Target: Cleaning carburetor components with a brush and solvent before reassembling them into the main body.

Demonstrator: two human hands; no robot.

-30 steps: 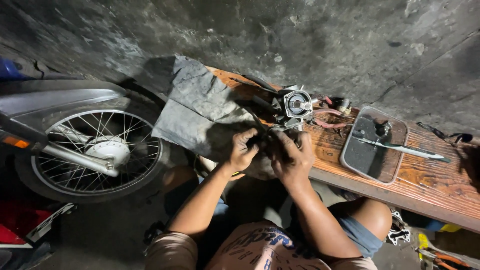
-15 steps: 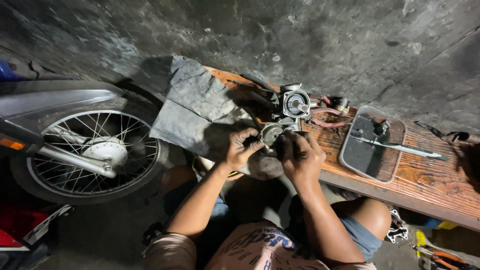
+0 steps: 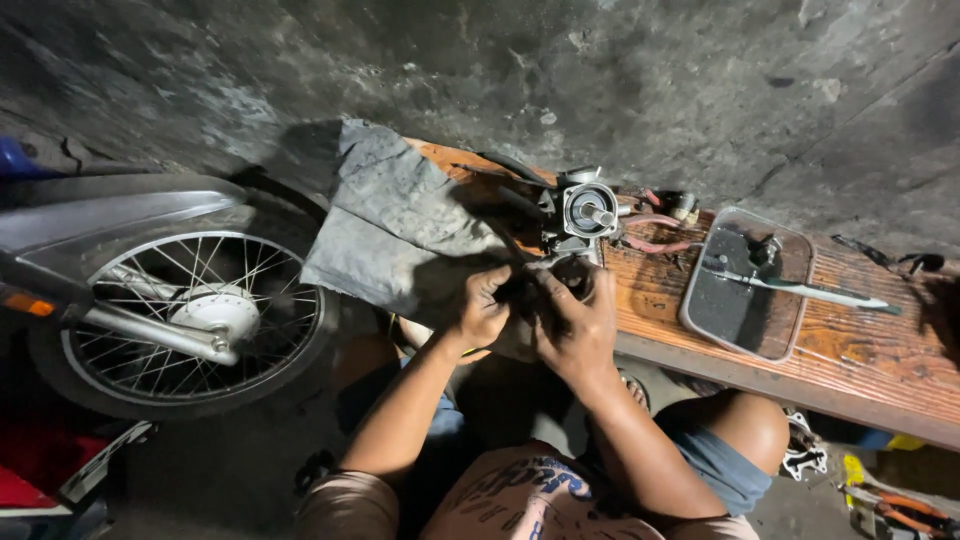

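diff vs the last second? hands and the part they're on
Both hands slid slightly toward the person along the bench edge: the left hand and right hand now close over a small dark part, hiding the round piece that showed between them half a second ago. The carburetor, grey cloth, tray and wheel have not moved.
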